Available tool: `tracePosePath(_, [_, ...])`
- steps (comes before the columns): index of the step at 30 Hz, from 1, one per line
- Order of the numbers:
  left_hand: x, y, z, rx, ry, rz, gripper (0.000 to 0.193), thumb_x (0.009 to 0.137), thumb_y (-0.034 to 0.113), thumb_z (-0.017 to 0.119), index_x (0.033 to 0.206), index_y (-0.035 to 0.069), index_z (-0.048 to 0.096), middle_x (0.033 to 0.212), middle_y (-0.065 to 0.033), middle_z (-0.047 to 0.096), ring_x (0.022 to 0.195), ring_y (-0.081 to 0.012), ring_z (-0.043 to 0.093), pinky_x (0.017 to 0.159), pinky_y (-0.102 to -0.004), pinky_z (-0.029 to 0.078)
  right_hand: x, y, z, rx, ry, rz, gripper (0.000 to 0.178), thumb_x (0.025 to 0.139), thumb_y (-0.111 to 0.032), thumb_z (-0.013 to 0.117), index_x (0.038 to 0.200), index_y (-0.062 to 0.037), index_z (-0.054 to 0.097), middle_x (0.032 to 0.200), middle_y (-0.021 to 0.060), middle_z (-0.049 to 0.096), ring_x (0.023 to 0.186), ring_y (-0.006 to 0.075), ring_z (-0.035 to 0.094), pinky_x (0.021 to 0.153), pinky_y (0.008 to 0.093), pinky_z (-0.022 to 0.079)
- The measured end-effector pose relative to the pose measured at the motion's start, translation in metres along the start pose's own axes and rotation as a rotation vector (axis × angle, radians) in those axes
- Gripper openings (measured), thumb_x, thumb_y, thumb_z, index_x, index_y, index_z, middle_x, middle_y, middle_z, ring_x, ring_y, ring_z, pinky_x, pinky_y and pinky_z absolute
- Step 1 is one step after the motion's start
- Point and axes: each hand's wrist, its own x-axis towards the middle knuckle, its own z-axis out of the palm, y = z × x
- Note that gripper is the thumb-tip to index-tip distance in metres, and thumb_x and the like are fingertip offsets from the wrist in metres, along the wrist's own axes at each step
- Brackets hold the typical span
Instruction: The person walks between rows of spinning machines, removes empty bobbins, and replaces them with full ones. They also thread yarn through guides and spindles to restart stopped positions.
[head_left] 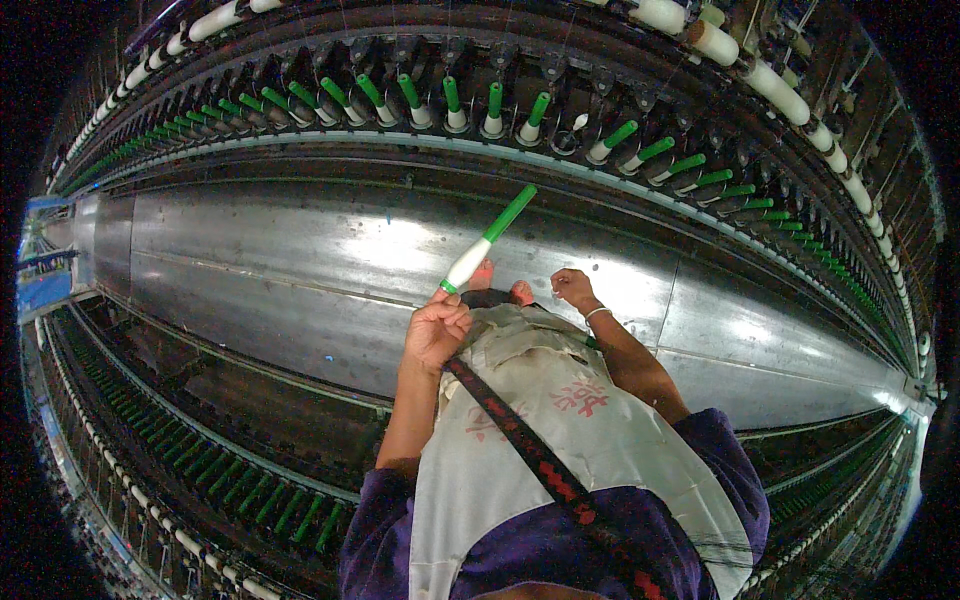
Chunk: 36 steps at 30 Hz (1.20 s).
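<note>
A bobbin is pinched at its lower end between the thumb and fingers of my left hand, the forearm reaching up beside my pale apron. It juts out beyond my fingertips, tilted up and to the right, above the metal floor. Its upper shaft is bare green; below, white yarn swells over a green base. My right hand hangs well apart, fingers curled; whether they grip anything, I cannot tell. Ahead, green-and-white bobbins line a pale rail.
</note>
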Motion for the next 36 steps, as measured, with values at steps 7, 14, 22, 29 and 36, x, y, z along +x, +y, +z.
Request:
tracePosePath(7, [0.001,0.001,-0.002,-0.001,0.009,0.0,0.028,0.07,-0.007,0.054,0.095,0.007,0.051,0.073,-0.0002,0.045,0.057,-0.0119,0.039,0.061,-0.0265,0.034,0.001,-0.006,-0.001,-0.12,0.0,0.001,0.005,0.074,-0.011,0.062,0.076,-0.0115,0.066,0.067,0.0006,0.065,0.054,0.0111,0.063,0.055,0.0257,0.052])
tracePosePath(14, [0.002,0.001,-0.002,-0.008,0.0,-0.007,0.029,0.069,-0.007,0.054,0.094,0.007,0.051,0.073,-0.0004,0.045,0.057,-0.012,0.039,0.061,-0.0265,0.034,0.0,-0.006,-0.002,-0.01,-0.024,0.114,0.006,0.075,-0.01,0.061,0.078,-0.01,0.066,0.068,0.0011,0.065,0.054,0.0105,0.061,0.055,0.025,0.051])
tracePosePath(22, [0.001,0.0,0.001,-0.018,0.028,0.002,0.03,0.068,-0.008,0.055,0.093,0.007,0.05,0.071,-0.0002,0.044,0.057,-0.0121,0.038,0.059,-0.0265,0.032,-0.002,-0.001,-0.002,0.057,-0.033,-0.004,0.005,0.075,-0.01,0.062,0.078,-0.0083,0.066,0.069,0.0018,0.062,0.06,0.0106,0.059,0.053,0.0257,0.051])
tracePosePath(29, [0.001,0.0,0.004,0.005,0.009,0.008,0.03,0.068,-0.008,0.055,0.094,0.007,0.05,0.071,-0.0006,0.044,0.057,-0.0123,0.038,0.059,-0.0266,0.032,0.003,0.004,0.001,0.046,-0.025,0.091,0.004,0.075,-0.011,0.064,0.078,-0.008,0.066,0.068,0.0021,0.063,0.058,0.01,0.06,0.053,0.0252,0.052])
tracePosePath(36, [0.001,0.001,0.003,-0.027,0.026,-0.005,0.03,0.068,-0.009,0.054,0.094,0.007,0.05,0.071,-0.0001,0.043,0.057,-0.0122,0.038,0.059,-0.0264,0.032,0.002,0.003,0.001,0.041,-0.021,0.033,0.005,0.077,-0.01,0.062,0.077,-0.0076,0.066,0.069,0.0033,0.065,0.059,0.0122,0.062,0.055,0.0261,0.053])
